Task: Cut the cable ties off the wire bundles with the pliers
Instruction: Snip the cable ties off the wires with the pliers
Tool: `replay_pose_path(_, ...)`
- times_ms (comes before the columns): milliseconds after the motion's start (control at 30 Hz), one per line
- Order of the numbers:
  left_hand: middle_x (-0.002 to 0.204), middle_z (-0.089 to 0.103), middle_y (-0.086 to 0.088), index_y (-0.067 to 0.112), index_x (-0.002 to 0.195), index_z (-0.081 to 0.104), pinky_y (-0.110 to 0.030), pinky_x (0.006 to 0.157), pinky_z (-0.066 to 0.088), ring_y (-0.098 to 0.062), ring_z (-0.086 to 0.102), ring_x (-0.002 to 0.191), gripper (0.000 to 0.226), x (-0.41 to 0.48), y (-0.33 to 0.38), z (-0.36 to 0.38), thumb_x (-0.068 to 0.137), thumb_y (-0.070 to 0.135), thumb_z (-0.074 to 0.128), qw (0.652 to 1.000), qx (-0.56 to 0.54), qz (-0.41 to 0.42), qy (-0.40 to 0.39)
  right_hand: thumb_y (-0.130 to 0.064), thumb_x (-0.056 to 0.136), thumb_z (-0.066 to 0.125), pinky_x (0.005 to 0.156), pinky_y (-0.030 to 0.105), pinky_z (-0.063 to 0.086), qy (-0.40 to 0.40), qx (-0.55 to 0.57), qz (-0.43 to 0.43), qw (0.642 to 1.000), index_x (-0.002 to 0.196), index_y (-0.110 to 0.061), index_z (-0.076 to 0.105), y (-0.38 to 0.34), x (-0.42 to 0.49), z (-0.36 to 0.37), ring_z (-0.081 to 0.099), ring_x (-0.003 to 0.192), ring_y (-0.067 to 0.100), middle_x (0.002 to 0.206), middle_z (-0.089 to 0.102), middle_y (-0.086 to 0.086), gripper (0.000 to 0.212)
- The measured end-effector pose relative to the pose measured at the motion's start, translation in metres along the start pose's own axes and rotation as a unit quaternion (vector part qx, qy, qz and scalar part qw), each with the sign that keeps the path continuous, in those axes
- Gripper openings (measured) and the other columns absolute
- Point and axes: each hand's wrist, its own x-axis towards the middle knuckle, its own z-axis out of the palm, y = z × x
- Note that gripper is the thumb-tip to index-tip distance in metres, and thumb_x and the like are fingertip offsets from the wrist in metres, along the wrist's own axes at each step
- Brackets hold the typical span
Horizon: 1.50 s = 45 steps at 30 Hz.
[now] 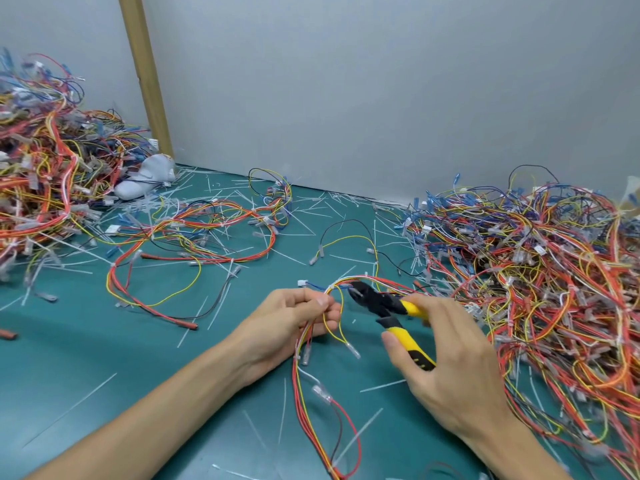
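1. Head view: we see the wire bundle (333, 289) toward the worktop's (104, 358) near edge, pinched by the left hand (294, 318).
2. The right hand (450, 351) grips the yellow-handled pliers (382, 303), their black nose at the bundle's bend.
3. Wire piles (554, 271) crowd the worktop's right edge and back-left corner.

Bare green tabletop (86, 358) lies open at near left, littered only with flat cut tie scraps (69, 410). A tall wire heap (554, 278) blocks the whole right side and a second heap (41, 161) fills the far left. Looped harnesses (207, 230) sprawl between them, leaving a scrap-strewn gap at centre rear, by the grey wall (381, 98).
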Motion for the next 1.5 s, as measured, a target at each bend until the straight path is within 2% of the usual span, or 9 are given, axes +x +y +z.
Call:
replay_pose_path(100,0.079,0.069,-0.012,-0.006,0.09,0.06,-0.023,0.071,0.057,-0.015,0.067,0.071,0.01,-0.002,-0.001,0.001,0.092,0.002,0.054,1.0,-0.024,-0.018,0.005,-0.059,0.088,0.049,0.064,0.022,0.039,-0.034,-0.055,0.014,0.998,0.107,-0.02,0.06,-0.002,0.0,0.004,0.058,0.087,0.015,0.092,0.057,-0.01,0.045)
replay_pose_path(200,0.08,0.069,-0.014,-0.005,0.088,0.061,-0.025,0.071,0.058,-0.016,0.069,0.071,0.011,-0.003,-0.001,0.003,0.093,0.001,0.053,0.998,-0.053,-0.044,0.002,-0.061,0.087,0.048,0.057,0.02,0.034,-0.039,-0.079,0.023,0.996,0.105,-0.024,0.058,-0.001,0.001,0.005,0.057,0.083,0.012,0.088,0.054,-0.013,0.043)
replay_pose_path(433,0.081,0.064,-0.014,-0.001,0.082,0.056,-0.024,0.073,0.057,-0.016,0.066,0.074,0.015,-0.004,-0.003,0.005,0.095,0.0,0.049,0.999,-0.03,-0.038,-0.017,-0.057,0.088,0.05,0.076,0.024,0.034,-0.052,-0.076,-0.015,0.996,0.109,-0.022,0.057,0.0,0.001,0.007,0.049,0.087,0.016,0.093,0.05,-0.01,0.042)
replay_pose_path(833,0.079,0.066,-0.012,0.001,0.082,0.056,-0.024,0.073,0.055,-0.018,0.065,0.071,0.013,-0.006,-0.006,0.007,0.095,0.002,0.053,0.998,0.063,0.016,-0.003,-0.054,0.088,0.054,0.079,0.033,0.042,-0.046,-0.068,-0.017,0.997,0.111,-0.019,0.059,-0.002,0.003,0.005,0.051,0.09,0.021,0.099,0.053,-0.005,0.043)
replay_pose_path(900,0.079,0.067,-0.011,0.001,0.082,0.056,-0.024,0.072,0.055,-0.018,0.065,0.07,0.013,-0.006,-0.007,0.007,0.095,0.003,0.053,0.996,0.089,0.027,0.004,-0.054,0.089,0.055,0.078,0.035,0.045,-0.045,-0.069,-0.025,0.996,0.111,-0.018,0.06,-0.001,0.003,0.006,0.054,0.09,0.023,0.098,0.055,-0.004,0.042)
replay_pose_path(1067,0.08,0.066,-0.012,0.0,0.084,0.054,-0.024,0.07,0.055,-0.018,0.065,0.069,0.012,-0.006,-0.007,0.008,0.096,0.003,0.053,0.994,0.102,0.032,-0.005,-0.054,0.088,0.055,0.067,0.026,0.046,-0.026,-0.068,-0.036,0.997,0.105,-0.02,0.065,0.001,0.002,0.008,0.062,0.082,0.017,0.089,0.062,-0.008,0.039)
replay_pose_path(1167,0.08,0.066,-0.012,0.001,0.086,0.057,-0.026,0.067,0.055,-0.019,0.064,0.069,0.013,-0.007,0.0,0.007,0.097,0.004,0.051,0.995,0.082,-0.001,-0.051,-0.055,0.084,0.055,0.057,0.025,0.048,-0.028,-0.045,-0.016,0.998,0.102,-0.023,0.066,0.0,0.001,0.007,0.064,0.075,0.011,0.085,0.064,-0.012,0.038)
replay_pose_path(1267,0.078,0.065,-0.01,0.001,0.093,0.062,-0.024,0.066,0.053,-0.017,0.062,0.065,0.023,-0.008,0.005,0.006,0.1,0.009,0.042,0.989,0.097,-0.03,-0.111,-0.057,0.083,0.053,0.053,0.021,0.043,-0.039,-0.023,0.005,0.999,0.101,-0.028,0.066,-0.002,0.0,0.006,0.061,0.068,0.006,0.082,0.065,-0.015,0.036)
replay_pose_path(1500,0.066,0.047,-0.002,0.006,0.082,0.059,-0.021,0.058,0.04,-0.013,0.042,0.058,0.023,-0.007,0.005,0.004,0.092,0.025,0.051,0.985,0.096,-0.017,-0.145,-0.057,0.084,0.052,0.049,0.023,0.045,-0.038,0.005,0.011,0.999,0.097,-0.029,0.07,-0.003,0.001,0.002,0.06,0.06,0.01,0.074,0.068,-0.013,0.035)
